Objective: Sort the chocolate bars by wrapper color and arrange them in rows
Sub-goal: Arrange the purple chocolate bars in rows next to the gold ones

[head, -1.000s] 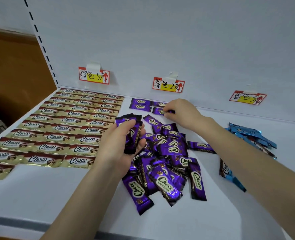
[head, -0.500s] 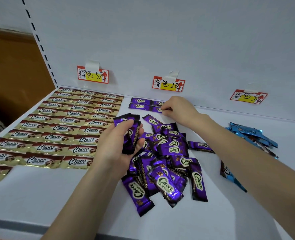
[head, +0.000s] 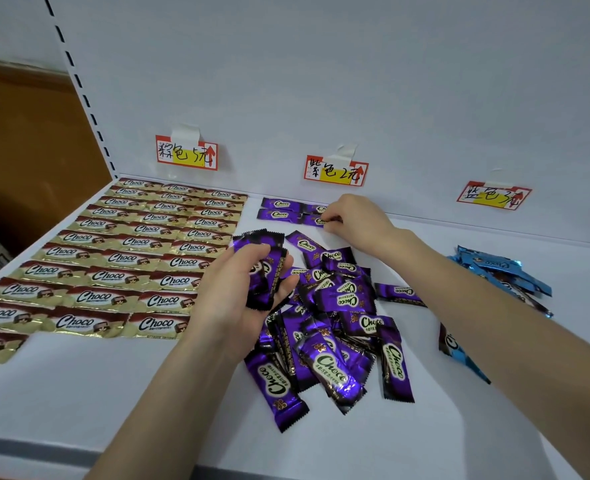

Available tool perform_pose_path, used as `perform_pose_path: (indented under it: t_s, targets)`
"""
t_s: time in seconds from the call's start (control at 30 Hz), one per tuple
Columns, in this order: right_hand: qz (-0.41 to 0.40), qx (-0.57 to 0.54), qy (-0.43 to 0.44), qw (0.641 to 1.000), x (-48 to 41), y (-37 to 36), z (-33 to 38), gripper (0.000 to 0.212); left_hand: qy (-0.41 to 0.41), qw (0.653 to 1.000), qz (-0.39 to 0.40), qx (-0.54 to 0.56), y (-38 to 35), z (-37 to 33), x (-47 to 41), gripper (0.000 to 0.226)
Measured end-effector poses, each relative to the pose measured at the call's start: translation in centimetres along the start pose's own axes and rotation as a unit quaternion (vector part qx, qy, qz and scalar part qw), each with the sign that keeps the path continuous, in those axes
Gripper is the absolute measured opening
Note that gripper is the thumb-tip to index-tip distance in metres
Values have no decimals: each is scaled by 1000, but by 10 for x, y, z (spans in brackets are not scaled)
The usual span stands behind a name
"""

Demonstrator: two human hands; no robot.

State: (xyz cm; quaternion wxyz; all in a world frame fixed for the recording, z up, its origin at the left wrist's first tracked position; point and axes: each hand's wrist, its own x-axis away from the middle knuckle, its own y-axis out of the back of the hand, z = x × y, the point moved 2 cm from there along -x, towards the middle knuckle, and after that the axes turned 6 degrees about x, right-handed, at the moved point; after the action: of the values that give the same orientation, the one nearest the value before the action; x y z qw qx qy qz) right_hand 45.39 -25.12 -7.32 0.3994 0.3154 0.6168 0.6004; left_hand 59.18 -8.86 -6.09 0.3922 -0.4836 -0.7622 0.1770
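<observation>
Here, a white shelf [head: 79, 393] seen from above carries chocolate bars in three colours. The left hand [head: 238, 299], palm up near the shelf's middle, has its fingers curled around a small stack of purple bars [head: 265, 268], with the thumb pressed on top. The right hand [head: 355, 220] reaches to the back edge with bent fingers, their tips on a single purple bar [head: 316, 220] lying flat there. It seems to pinch the bar's end, though the fingers hide the contact. That bar sits beside other laid purple bars [head: 279, 209] in two short rows. A loose purple pile [head: 338, 323] spreads from between the hands toward the front edge. Gold-brown bars [head: 130, 258] fill neat rows across the left side. A blue pile [head: 504, 275] rests toward the right edge, partly behind the right forearm. Three handwritten labels [head: 336, 170] hang on the back wall.
</observation>
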Motion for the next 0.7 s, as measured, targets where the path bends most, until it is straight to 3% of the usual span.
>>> perform_pose_path:
  t_s: [0.1,0.2,0.33,0.43,0.6,0.7]
  targets:
    - [-3,-9,-4,1000,1,1,0,16,-4,1000,18,-1,-2,0,2,10]
    - [-40,-100,-29,994,9,14,5,24,-17,998,54,-28,-4,-1,6,15]
    - [-101,-289,-18,952,37,52,27,14,-35,991,111,-63,-6,-2,14,9]
    - [-58,-403,-7,913,69,78,50,16,-69,980,153,-110,-8,-3,24,16]
    - [-44,-429,40,902,107,89,71,5,-142,942,193,-235,-15,-2,44,31]
    - [-91,-460,26,883,118,91,66,12,-118,953,185,-210,-18,1,51,32]
